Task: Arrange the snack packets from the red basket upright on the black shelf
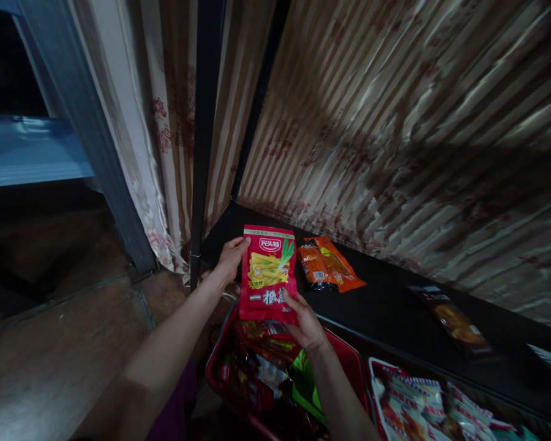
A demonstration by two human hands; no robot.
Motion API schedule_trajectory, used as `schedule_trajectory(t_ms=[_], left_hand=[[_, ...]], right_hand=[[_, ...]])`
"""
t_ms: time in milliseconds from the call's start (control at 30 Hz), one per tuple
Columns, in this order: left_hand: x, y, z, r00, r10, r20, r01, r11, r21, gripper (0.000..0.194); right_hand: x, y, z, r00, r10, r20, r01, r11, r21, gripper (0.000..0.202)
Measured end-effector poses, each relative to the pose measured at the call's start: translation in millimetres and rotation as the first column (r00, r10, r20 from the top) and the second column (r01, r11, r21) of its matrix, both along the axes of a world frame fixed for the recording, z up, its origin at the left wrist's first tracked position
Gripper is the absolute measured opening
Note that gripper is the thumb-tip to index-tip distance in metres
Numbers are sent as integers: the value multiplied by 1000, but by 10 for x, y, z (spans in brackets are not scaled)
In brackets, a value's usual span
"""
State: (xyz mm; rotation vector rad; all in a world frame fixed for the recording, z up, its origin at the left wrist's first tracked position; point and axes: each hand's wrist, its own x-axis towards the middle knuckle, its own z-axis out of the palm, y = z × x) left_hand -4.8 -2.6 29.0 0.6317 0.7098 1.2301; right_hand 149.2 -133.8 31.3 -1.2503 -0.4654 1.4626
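One red snack packet (269,272) is gripped between the left hand (232,258), which pinches its upper left edge, and the right hand (307,321), which clasps its lower right corner. Below both hands sits a red basket (363,373) full of packets, a green packet (303,383) among them beside the right forearm. Just beyond the right hand, orange packets (340,263) lie on a black shelf (386,300); well to its right lies a brown packet (459,321).
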Motion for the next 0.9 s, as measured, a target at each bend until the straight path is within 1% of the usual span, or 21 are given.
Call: schedule_trajectory(t_ms=[167,233,333,400,467,533,600,700,767,833,900], left_hand=[[0,-7,-2,1000,12,-10,-12,1000,1,40],[-11,-11,-6,1000,-13,-3,13,1000,4,39],[-25,-31,-34,991,-137,12,136,990,32,40],[-26,-52,-67,967,-252,23,251,967,38,41],[-23,-71,-104,940,-340,39,339,940,30,41],[-19,-81,-139,926,-374,51,373,928,24,42],[-16,-84,-165,923,-382,51,381,924,25,44],[-10,-88,-184,920,-391,32,389,920,40,44],[-2,-96,-185,920,-392,16,391,919,46,45],[9,-108,-178,917,-398,-7,398,917,38,46],[20,-121,-167,914,-405,-28,405,914,13,47]], right_hand=[[-64,-51,-84,1000,-31,-2,31,999,-22,38],[-80,-45,-93,999,-54,-9,54,998,-22,39],[-97,-21,-63,994,-106,-11,106,994,1,40],[-104,-5,-39,993,-119,0,119,993,23,39],[-103,9,-31,994,-113,5,113,992,47,38],[-84,29,-33,995,-95,7,94,993,68,39],[-39,72,-18,996,-81,27,78,990,114,41],[74,206,93,988,-109,106,82,968,237,42],[165,331,219,968,-190,163,132,940,314,37],[249,454,347,949,-246,197,172,928,330,32],[310,556,439,945,-250,210,174,930,323,29]])
